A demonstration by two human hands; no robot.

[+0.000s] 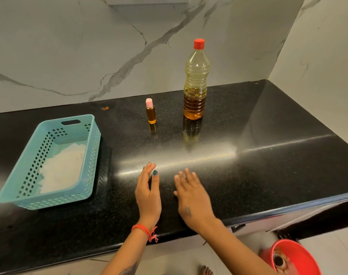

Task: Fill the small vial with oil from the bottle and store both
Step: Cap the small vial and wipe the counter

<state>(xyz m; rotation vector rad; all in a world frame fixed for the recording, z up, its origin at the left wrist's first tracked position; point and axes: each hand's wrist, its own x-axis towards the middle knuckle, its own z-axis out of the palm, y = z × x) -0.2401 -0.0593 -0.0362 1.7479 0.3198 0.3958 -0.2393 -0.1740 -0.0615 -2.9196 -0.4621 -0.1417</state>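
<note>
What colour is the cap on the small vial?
Pale pink; the vial's cap shows best in the head view, unlike the bottle's red cap.

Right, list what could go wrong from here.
1. The bottle is tall and narrow; a careless grab could tip it.
2. The vial already looks full and is small, so a clumsy pinch may knock it over.
3. In the basket, the bottle could topple if stood upright.

Black speckled countertop (248, 165) against a grey-veined marble wall (89, 46); red bucket (296, 257) on the floor below.
</note>
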